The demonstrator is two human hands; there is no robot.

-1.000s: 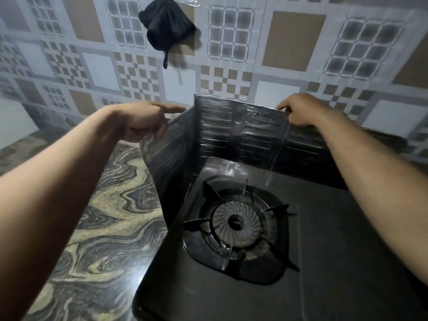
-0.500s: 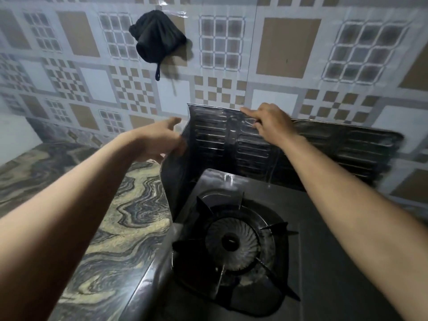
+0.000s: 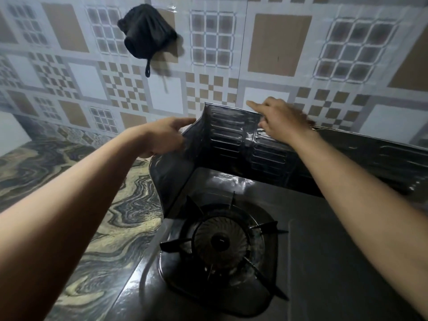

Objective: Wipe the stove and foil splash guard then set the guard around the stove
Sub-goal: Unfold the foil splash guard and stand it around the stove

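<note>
While both hands steady it | left hand (image 3: 165,137) pinching foil splash guard (image 3: 228,137) corner | right hand (image 3: 281,120) fingers loose, resting on top edge | guard looks light, flimsy, creasable: grip rims

I see a marbled counter (image 3: 76,228) with swirling grey and yellow veins running up to the tiled wall. On it sits the black stove (image 3: 324,262), and the foil splash guard (image 3: 231,137) stands along its left and back edges

In front of me a patterned beige-and-white tiled wall (image 3: 278,54) holds a hanging black cloth bag (image 3: 147,31); a swirled dark marble countertop (image 3: 111,228) spreads left.
</note>
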